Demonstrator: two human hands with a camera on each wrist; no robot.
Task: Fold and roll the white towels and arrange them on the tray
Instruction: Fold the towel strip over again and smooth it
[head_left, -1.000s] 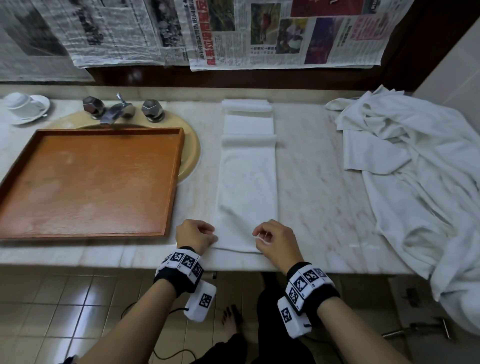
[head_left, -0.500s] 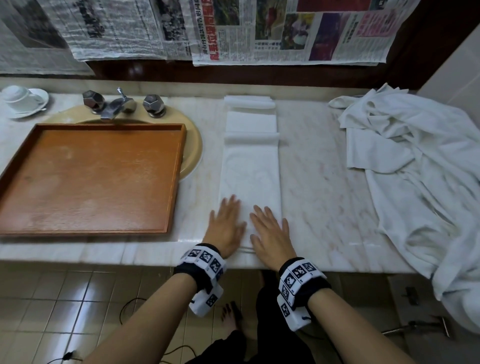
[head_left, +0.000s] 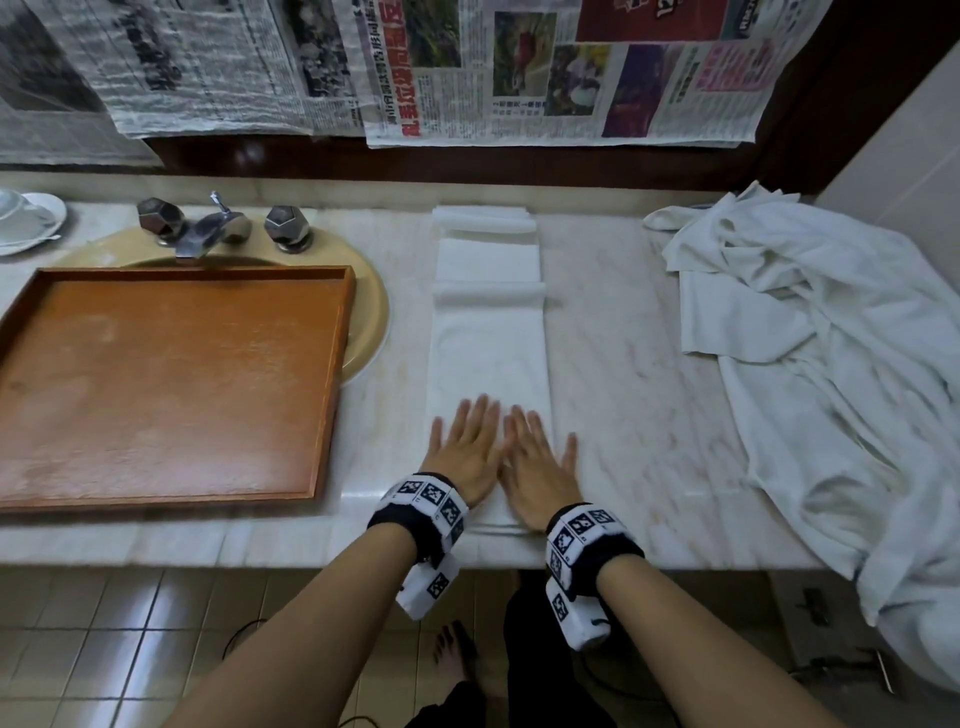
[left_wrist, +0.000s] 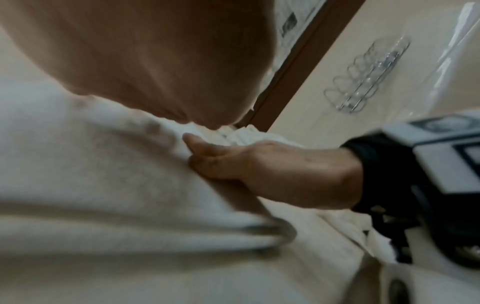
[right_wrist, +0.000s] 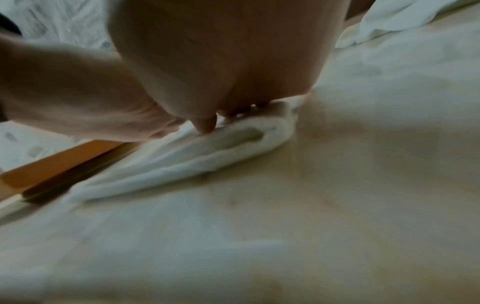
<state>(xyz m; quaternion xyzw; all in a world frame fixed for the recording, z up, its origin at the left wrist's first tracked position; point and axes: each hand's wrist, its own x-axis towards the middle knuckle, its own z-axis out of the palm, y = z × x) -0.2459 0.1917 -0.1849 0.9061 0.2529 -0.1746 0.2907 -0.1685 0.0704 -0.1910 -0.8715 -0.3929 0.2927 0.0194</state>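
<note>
Both hands lie flat, fingers straight and spread, on the near end of the folded towel (head_left: 488, 364), which sits at lower centre of the head view: the left hand (head_left: 465, 452) and the right hand (head_left: 535, 462) are side by side, almost touching, so neither grip is closed on anything; they only press the cloth down. The towel is a long, narrow white strip on the marble tabletop (head_left: 623, 364), its long axis running straight away from the hands toward the top of the frame, with a raised cross fold about two thirds of the way up and another band at the far end by the wall. Its near edge lies just under the wrists, close to the tabletop's front lip, and seems slightly doubled over there, as the right wrist view suggests. Rolling would likely start from this near end and travel up the frame along the strip; both hands are equally near. The wooden tray (head_left: 332, 374) lies to the left of the towel, just beside it, closer to the left hand. A heap of loose white towels (head_left: 831, 364) fills the right side
</note>
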